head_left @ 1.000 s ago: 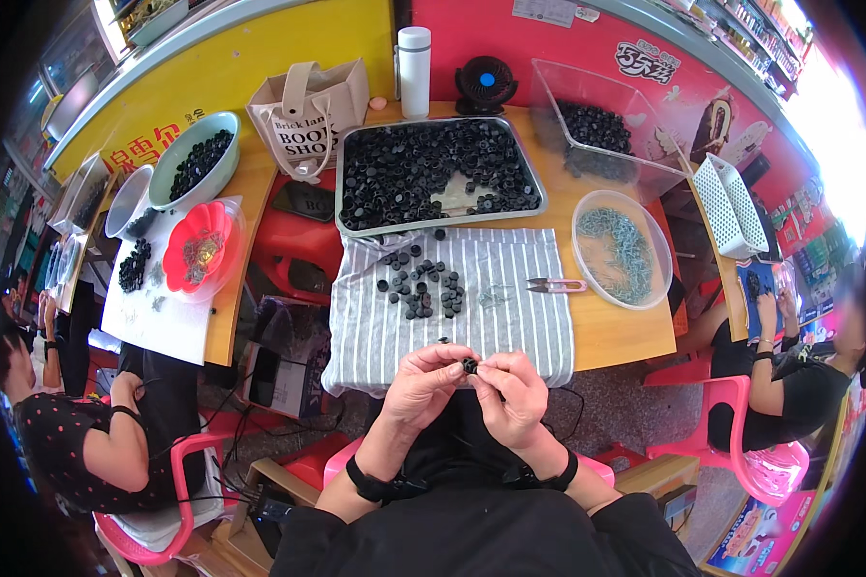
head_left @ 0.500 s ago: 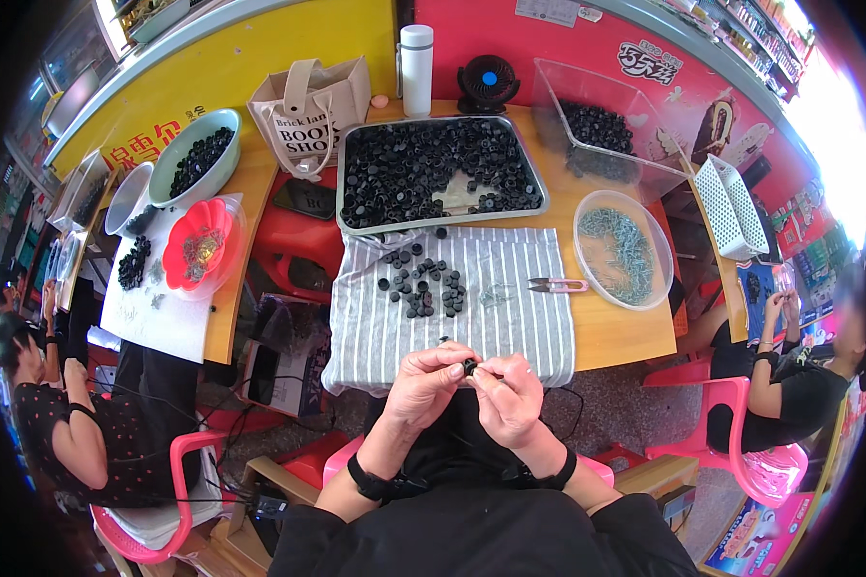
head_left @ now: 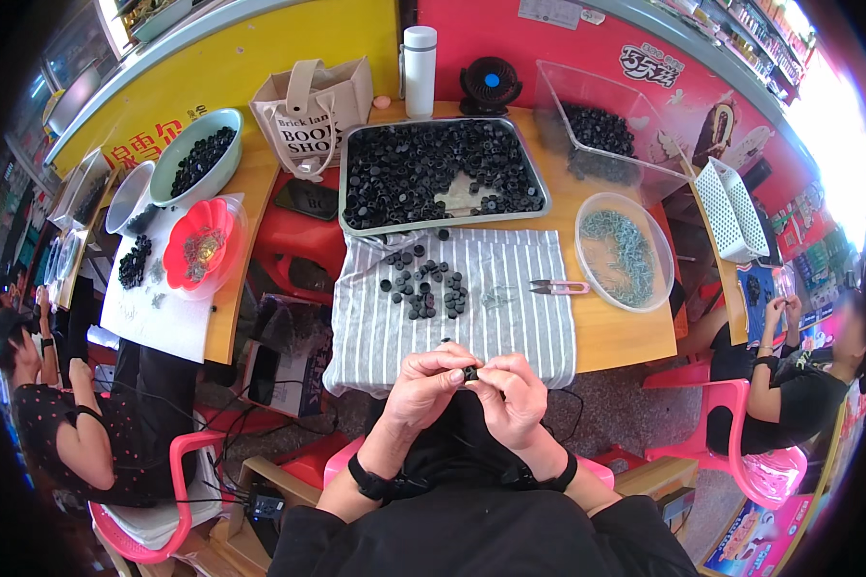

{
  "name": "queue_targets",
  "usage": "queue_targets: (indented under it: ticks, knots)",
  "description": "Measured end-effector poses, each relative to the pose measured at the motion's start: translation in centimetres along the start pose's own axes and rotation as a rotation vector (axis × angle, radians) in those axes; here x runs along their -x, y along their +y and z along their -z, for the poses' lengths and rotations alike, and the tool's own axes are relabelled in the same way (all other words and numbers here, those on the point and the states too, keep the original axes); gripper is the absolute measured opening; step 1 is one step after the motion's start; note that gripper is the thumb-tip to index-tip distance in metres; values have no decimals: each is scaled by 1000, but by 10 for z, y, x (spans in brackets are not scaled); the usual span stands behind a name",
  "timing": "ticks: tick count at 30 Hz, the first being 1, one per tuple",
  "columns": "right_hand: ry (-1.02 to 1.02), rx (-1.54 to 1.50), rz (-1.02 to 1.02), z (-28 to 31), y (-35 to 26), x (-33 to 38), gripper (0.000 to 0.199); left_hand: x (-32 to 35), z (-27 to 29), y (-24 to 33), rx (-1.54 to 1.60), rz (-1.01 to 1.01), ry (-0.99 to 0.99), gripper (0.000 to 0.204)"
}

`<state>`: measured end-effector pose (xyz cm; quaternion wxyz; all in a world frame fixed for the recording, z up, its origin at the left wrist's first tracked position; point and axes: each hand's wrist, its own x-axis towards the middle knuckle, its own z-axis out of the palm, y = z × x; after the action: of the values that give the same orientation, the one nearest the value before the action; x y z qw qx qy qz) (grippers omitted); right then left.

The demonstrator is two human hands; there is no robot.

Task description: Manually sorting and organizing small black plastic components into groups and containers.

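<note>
Between my fingertips is a small round black cap point(head_left: 470, 373), held just past the near edge of the striped cloth point(head_left: 529, 337). My left hand point(head_left: 423, 388) pinches it from one side. My right hand point(head_left: 512, 399) has its thumb and fingers pressed together at the cap's other side; whether a tiny part is between them is hidden. Several loose black caps point(head_left: 423, 288) lie on the cloth. A pair of thread snips point(head_left: 560, 287) with pink handles rests at the cloth's right edge, beside a small heap of thin, clear-grey pieces point(head_left: 498, 296).
Behind the cloth stands a metal tray point(head_left: 547, 207) heaped with black caps. At right is a round tub point(head_left: 666, 288) of small greenish metal pieces. A bottle point(head_left: 420, 72), a fan point(head_left: 490, 85) and a clear bin point(head_left: 664, 173) line the back. Co-workers sit on both sides.
My right fingers have shifted slightly around the black cap, and the cap has turned a little. Both hands stay in nearly the same place.
</note>
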<state>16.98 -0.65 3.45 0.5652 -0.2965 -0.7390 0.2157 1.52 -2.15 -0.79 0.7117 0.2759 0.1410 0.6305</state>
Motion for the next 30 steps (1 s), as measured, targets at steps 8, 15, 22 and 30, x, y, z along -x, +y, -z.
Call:
queue_targets:
  ticks: [8, 15, 22, 30]
  knots:
    - [-96, -113, -238, 8, -1, -2, 28, 1, -3, 0, 26, 5, 2, 19]
    - [-154, -115, -213, 11, 7, -3, 29, 4, -12, -2, 53, 6, 67, 19]
    - [-146, -113, -156, 10, 16, -2, 25, 4, -10, -6, 30, 55, 132, 17]
    - [-231, 90, -54, 19, 8, -29, 29, -4, -18, -1, 41, 98, 249, 24]
